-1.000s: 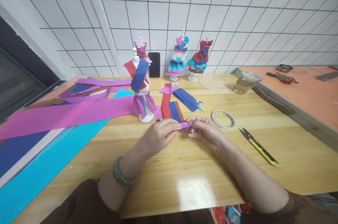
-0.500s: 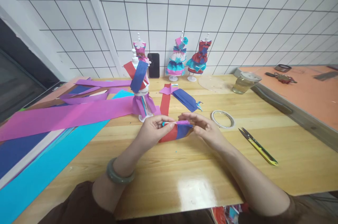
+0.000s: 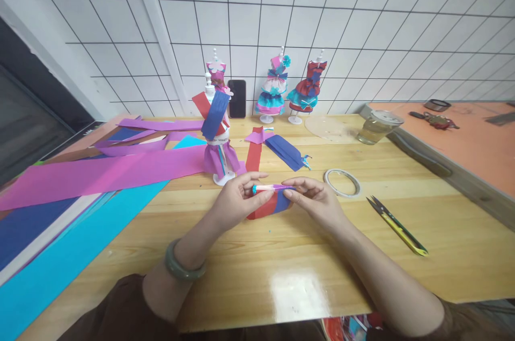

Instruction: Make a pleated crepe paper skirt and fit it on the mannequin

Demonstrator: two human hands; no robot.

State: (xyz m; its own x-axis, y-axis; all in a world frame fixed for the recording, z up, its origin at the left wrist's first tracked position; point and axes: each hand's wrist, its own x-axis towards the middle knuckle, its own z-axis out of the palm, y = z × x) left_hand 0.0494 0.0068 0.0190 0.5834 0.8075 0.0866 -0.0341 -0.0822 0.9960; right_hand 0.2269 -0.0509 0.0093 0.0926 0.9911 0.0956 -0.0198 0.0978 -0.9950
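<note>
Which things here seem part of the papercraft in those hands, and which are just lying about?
Likely in use:
- folded paper
- front mannequin
- paper strips
- snips
- tape roll

Seemingly just lying about:
- phone
- cup

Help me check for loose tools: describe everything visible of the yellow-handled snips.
The snips lie on the wooden table, to the right of the right hand. Two slim, dark, metal-looking blades, slightly parted, point away toward the ring of tape without touching it. One handle is yellow, the other dark. Only the table touches them.
</note>
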